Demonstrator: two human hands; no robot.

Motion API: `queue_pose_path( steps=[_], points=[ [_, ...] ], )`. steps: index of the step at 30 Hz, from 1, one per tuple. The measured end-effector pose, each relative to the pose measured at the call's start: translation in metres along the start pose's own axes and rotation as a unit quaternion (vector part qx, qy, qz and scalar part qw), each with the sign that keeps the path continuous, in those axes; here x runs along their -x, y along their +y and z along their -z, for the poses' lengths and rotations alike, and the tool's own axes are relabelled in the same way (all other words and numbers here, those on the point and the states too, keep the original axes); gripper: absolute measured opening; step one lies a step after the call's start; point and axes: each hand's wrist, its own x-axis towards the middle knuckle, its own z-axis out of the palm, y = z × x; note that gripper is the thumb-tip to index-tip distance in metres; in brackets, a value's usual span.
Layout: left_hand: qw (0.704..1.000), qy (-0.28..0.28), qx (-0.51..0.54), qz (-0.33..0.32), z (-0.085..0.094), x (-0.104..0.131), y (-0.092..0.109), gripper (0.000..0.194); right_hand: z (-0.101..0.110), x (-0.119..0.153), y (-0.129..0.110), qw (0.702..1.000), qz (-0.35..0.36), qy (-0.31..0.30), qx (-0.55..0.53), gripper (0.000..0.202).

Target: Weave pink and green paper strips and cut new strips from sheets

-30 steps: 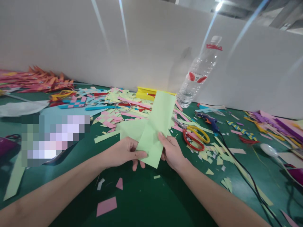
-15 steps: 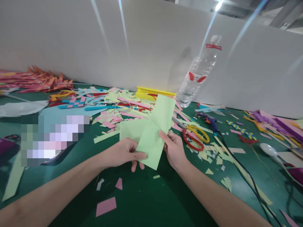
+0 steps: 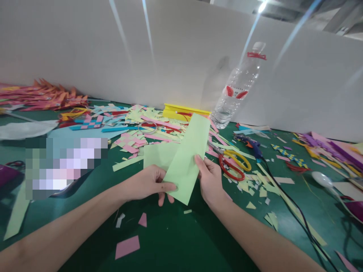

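Observation:
A long light green paper strip (image 3: 188, 155) is held up at a slant between my two hands. My left hand (image 3: 154, 185) pinches its lower left corner, thumb on top and fingers beneath. On the right edge, about midway up, my right hand (image 3: 210, 177) grips the strip with the thumb on its face. Behind the strip lies a wider light green paper sheet (image 3: 155, 154) on the table, partly covered by the strip and my left hand. Scissors with red and yellow handles (image 3: 234, 164) rest just right of my right hand.
A plastic bottle (image 3: 236, 90) leans by the grey wall (image 3: 113, 49). Paper scraps (image 3: 153, 115) are heaped behind my hands. A blue glue gun (image 3: 252, 145) with a black cord lies right, near a white spoon (image 3: 321, 178). A blurred-out object (image 3: 66, 166) is at left.
My right hand has shifted slightly along the strip's right edge, up and to the right. The strip now looks flatter. My left hand has hardly moved.

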Motion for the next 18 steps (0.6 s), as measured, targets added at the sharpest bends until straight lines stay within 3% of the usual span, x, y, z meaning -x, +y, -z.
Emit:
queue_pose_path(
  steps=[18],
  points=[
    [0.998,-0.030,0.053,-0.008,0.0010,-0.0003,-0.0057,0.024,0.0017,0.0002,0.0014,0.998,0.015,0.012,0.052,0.043]
  ],
)
